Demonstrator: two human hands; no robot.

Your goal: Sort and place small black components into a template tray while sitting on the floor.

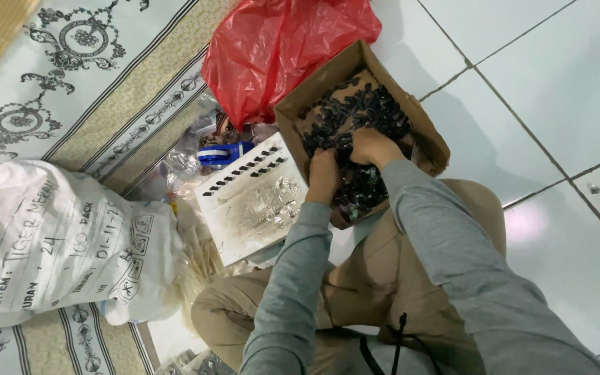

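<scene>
The fingers of both hands are buried among small black plastic parts (355, 111), so whether they are spread or closed on any pieces cannot be told. The left hand (324, 177) digs in at the near edge of the heap, knuckles up, and the right hand (373, 146) sits just beside it, a little deeper in the pile, almost touching it. The parts fill an open cardboard box (300, 104) that stands on the white tiled floor (557, 76), tilted toward the person, with its near corner resting against the person's knee in tan trousers (376, 278). Grey sleeves (446, 243) cover both arms to the wrists.

Just left of the box lies a white flat board (237, 208) with a row of small black pieces along its upper edge and a bundle of clear plastic bags on its middle. A blue tape dispenser (223, 154) lies at the board's far corner. Behind the box sits a crumpled red plastic bag (279, 48), touching the box's far flap. Well to the left, a full white sack (57, 236) with handwritten marks rests on a patterned mat (105, 76).
</scene>
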